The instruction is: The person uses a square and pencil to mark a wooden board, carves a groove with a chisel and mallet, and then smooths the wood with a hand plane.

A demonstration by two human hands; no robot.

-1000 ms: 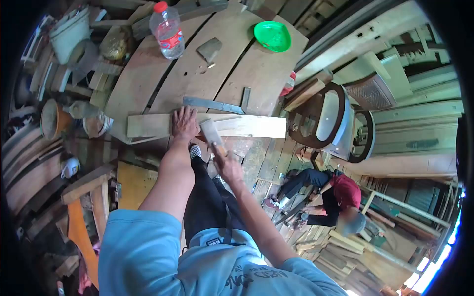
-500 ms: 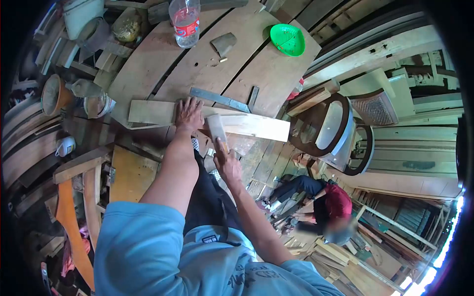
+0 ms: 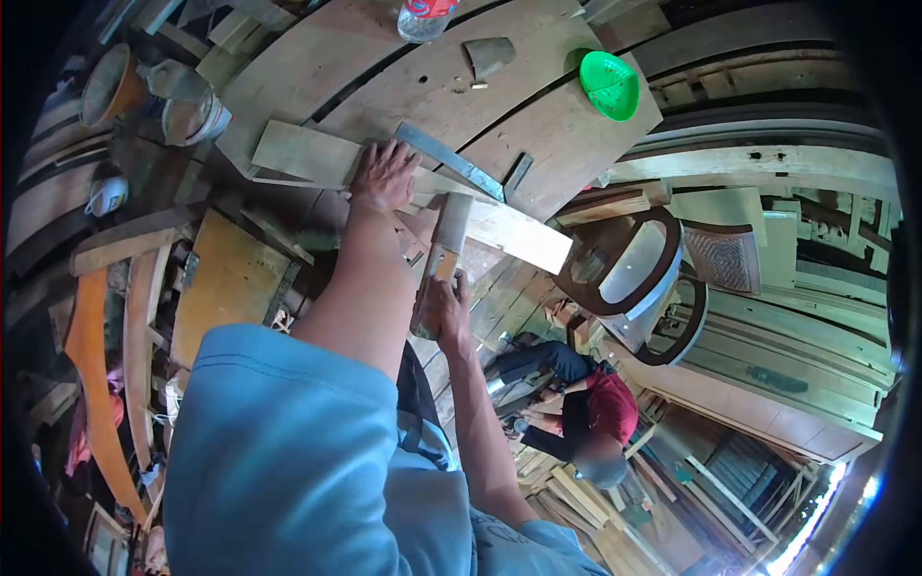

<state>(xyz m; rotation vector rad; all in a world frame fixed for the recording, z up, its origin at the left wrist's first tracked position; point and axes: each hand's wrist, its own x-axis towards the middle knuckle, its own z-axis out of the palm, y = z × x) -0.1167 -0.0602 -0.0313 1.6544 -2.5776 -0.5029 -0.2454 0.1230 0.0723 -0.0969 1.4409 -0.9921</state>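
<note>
A long pale board (image 3: 526, 236) lies along the near edge of the wooden bench, its right end sticking out past the bench. My left hand (image 3: 385, 175) rests flat on the board, fingers spread. My right hand (image 3: 451, 309) is closed round the wooden handle of a hand saw (image 3: 452, 223), below the board's near edge. The saw's wide grey blade reaches up over the board, just right of my left hand. Its teeth cannot be made out. A metal try square (image 3: 451, 163) lies on the bench right behind the board.
On the bench (image 3: 384, 86) are a green dish (image 3: 609, 86), a plastic bottle (image 3: 424, 21) and a grey offcut (image 3: 490, 56). Dark curved wooden frames (image 3: 634, 264) stand at right. A person in a red shirt (image 3: 612, 407) sits low beyond. Timber lies around.
My right hand has drawn the saw back and down toward my body. My left hand stays on the board. The whole view has shifted and tilted.
</note>
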